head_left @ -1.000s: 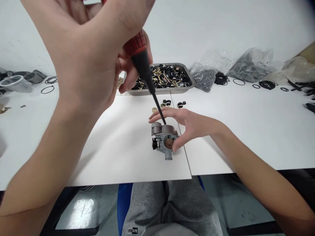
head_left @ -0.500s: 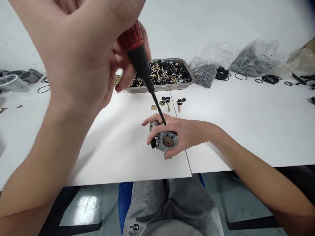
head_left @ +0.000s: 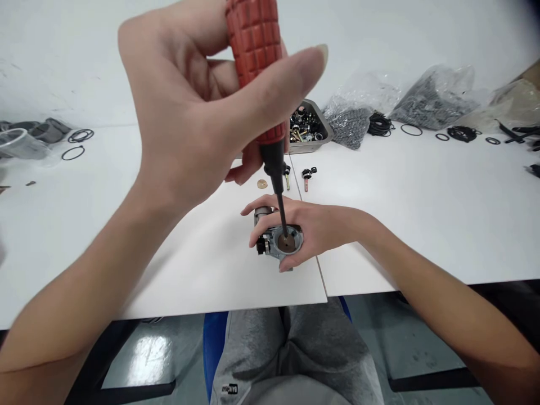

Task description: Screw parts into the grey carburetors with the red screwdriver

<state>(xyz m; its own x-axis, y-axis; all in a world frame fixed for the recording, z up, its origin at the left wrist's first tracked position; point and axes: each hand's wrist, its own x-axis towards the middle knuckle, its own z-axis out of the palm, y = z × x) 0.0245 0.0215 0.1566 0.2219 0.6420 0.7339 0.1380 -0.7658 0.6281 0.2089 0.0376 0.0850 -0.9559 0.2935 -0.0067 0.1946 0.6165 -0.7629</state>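
My left hand (head_left: 181,121) is closed around the red handle of a screwdriver (head_left: 255,42), thumb along its near side. The black shaft points down, and its tip is at the brass-coloured disc (head_left: 287,244) inside the round bore of a carburetor (head_left: 274,243). Whether the tip sits in a screw is too small to tell. My right hand (head_left: 316,225) grips the grey metal carburetor on the white table, with its fingers over the far side and thumb at the near edge. A black fitting shows on the carburetor's left.
Behind the hands stands a metal tray (head_left: 310,147) of small parts, partly hidden. A loose brass disc (head_left: 262,184) and two small black-topped parts lie before it. Plastic bags (head_left: 434,101) of parts and black rings (head_left: 463,134) line the back right; more rings (head_left: 80,135) lie at left.
My left hand has turned and shifted right, bringing the screwdriver more upright. Its tip has moved down from above my right hand's fingers to the bore. My right hand holds the carburetor almost unmoved.
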